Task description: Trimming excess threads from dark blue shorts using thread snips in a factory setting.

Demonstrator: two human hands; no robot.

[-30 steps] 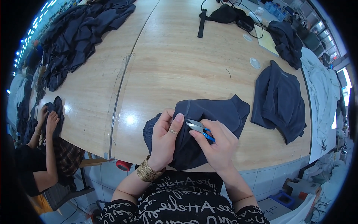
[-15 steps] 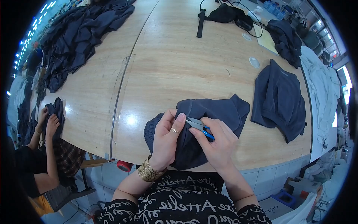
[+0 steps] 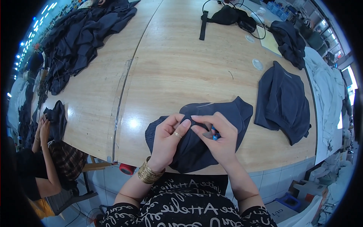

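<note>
At the far left, a co-worker's hands (image 3: 44,128) are touching a small dark piece (image 3: 57,119), and a dark cloth heap (image 3: 85,38) is lying farther up the table (image 3: 174,72). By the near edge, the left hand (image 3: 166,138) is pinching a fold of the dark grey garment (image 3: 196,153), which is lying beneath both hands. The right hand (image 3: 219,140) is keeping blue-handled snips (image 3: 216,136) within its curled fingers, thumb and index tips standing narrowly apart at that fold. Farther right, a second grey garment (image 3: 283,106) is lying apart, pale fabric (image 3: 325,87) spreading beyond it.
</note>
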